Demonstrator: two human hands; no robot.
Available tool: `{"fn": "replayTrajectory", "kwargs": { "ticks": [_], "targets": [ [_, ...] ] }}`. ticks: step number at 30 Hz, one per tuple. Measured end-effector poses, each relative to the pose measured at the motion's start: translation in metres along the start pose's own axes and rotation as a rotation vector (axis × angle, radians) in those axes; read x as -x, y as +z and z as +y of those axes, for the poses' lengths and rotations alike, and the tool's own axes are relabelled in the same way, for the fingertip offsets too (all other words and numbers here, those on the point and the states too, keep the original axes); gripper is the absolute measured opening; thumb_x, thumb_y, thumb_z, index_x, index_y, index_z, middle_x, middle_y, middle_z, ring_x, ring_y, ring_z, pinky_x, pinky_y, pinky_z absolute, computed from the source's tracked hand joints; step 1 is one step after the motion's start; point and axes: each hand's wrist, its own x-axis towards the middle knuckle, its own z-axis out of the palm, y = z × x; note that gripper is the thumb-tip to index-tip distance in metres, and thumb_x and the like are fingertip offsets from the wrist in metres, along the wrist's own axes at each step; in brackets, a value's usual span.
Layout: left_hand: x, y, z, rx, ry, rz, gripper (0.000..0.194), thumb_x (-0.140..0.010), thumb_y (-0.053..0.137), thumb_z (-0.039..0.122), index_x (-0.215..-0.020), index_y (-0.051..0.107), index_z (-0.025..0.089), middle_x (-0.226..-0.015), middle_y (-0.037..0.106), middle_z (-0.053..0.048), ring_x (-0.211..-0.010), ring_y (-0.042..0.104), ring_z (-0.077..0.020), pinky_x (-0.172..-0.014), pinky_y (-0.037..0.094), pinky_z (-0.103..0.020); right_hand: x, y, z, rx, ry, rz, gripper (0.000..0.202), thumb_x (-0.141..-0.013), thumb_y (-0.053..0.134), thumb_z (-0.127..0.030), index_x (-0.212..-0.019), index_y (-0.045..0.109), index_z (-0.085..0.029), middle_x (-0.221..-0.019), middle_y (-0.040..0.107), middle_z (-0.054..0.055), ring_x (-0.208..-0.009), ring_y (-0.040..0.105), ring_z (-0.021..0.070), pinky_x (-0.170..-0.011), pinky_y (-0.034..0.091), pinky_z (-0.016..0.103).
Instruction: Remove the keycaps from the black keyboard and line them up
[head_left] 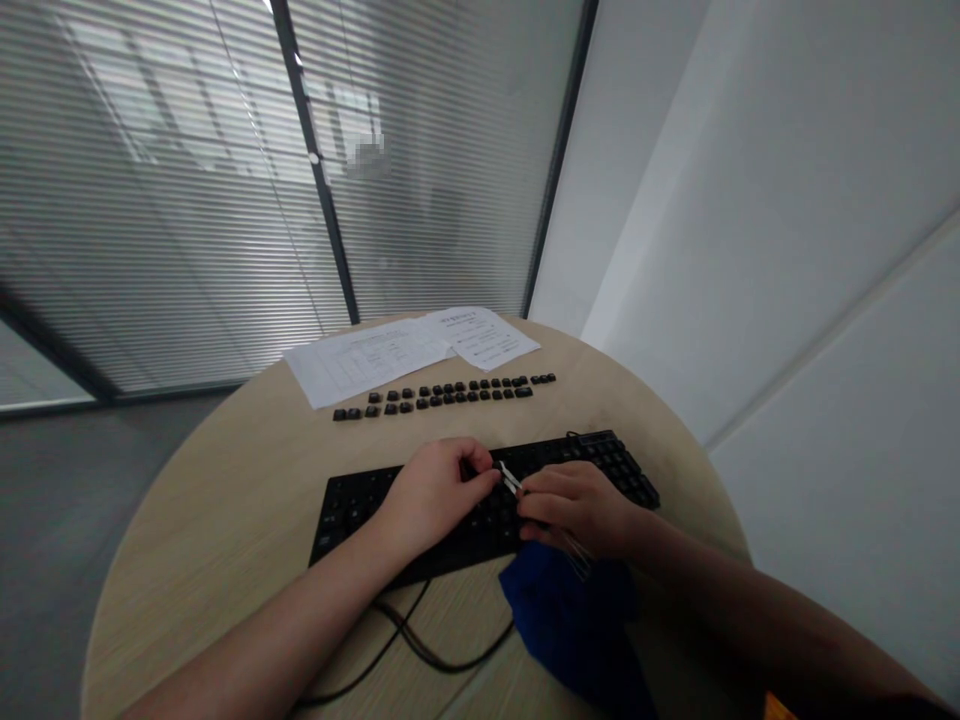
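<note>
A black keyboard [472, 535] lies slightly slanted across the round table, both hands over its middle. My left hand [442, 490] is closed, thumb and forefinger pinched at the left end of a thin, light metallic tool [510, 478]; a small dark piece may be between the fingertips, too small to make out. My right hand [574, 505] has its fingers wrapped round the tool, whose tip points up and left toward my left fingertips. A blue cloth [559, 620] lies below my right hand, with thin pale strands beside it.
Two rows of loose black keycaps [450, 397] lie beyond the keyboard on the table [202, 520]. Printed sheets of paper [375, 358] rest near the far edge. A black cable [435, 662] loops in front of the keyboard. A white wall stands at the right.
</note>
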Motion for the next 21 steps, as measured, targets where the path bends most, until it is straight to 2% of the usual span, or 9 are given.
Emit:
{"fn": "replayTrajectory", "kwargs": {
  "ticks": [8, 14, 17, 21],
  "targets": [
    [-0.002, 0.005, -0.005, 0.003, -0.03, 0.041, 0.01, -0.074, 0.059, 0.029, -0.074, 0.062, 0.019, -0.065, 0.062, 0.001, -0.062, 0.056, -0.0162, -0.058, 0.037, -0.026, 0.0, 0.003, -0.003, -0.013, 0.09, -0.014, 0.015, -0.102, 0.053, -0.034, -0.098, 0.059, -0.021, -0.093, 0.076, 0.005, -0.071, 0.068, 0.0143, -0.064, 0.045, 0.026],
    [-0.007, -0.003, -0.011, 0.12, -0.047, 0.086, 0.012, -0.072, 0.058, 0.031, -0.071, 0.058, 0.019, -0.063, 0.056, 0.003, -0.059, 0.049, -0.0138, -0.057, 0.035, -0.026, 0.009, 0.003, 0.009, 0.048, 0.243, 0.017, 0.018, -0.101, 0.051, -0.033, -0.091, 0.058, -0.02, -0.078, 0.07, 0.003, -0.066, 0.063, 0.0152, -0.062, 0.042, 0.027],
    [-0.009, -0.004, -0.013, 0.243, -0.049, 0.03, 0.017, -0.073, 0.059, 0.037, -0.073, 0.057, 0.019, -0.062, 0.053, 0.004, -0.057, 0.046, -0.0125, -0.055, 0.035, -0.025, 0.012, 0.0, 0.016, 0.123, 0.315, 0.034, 0.021, -0.1, 0.05, -0.034, -0.087, 0.058, -0.02, -0.074, 0.066, 0.004, -0.065, 0.059, 0.0164, -0.062, 0.04, 0.029],
    [-0.008, 0.001, -0.012, 0.343, -0.005, -0.066, 0.023, -0.074, 0.061, 0.042, -0.075, 0.057, 0.019, -0.063, 0.051, 0.004, -0.057, 0.045, -0.0116, -0.053, 0.036, -0.024, 0.012, -0.002, 0.017, 0.19, 0.303, 0.081, 0.03, -0.102, 0.043, -0.033, -0.079, 0.058, -0.021, -0.073, 0.062, 0.005, -0.068, 0.055, 0.0196, -0.066, 0.041, 0.033]
  ]
}}
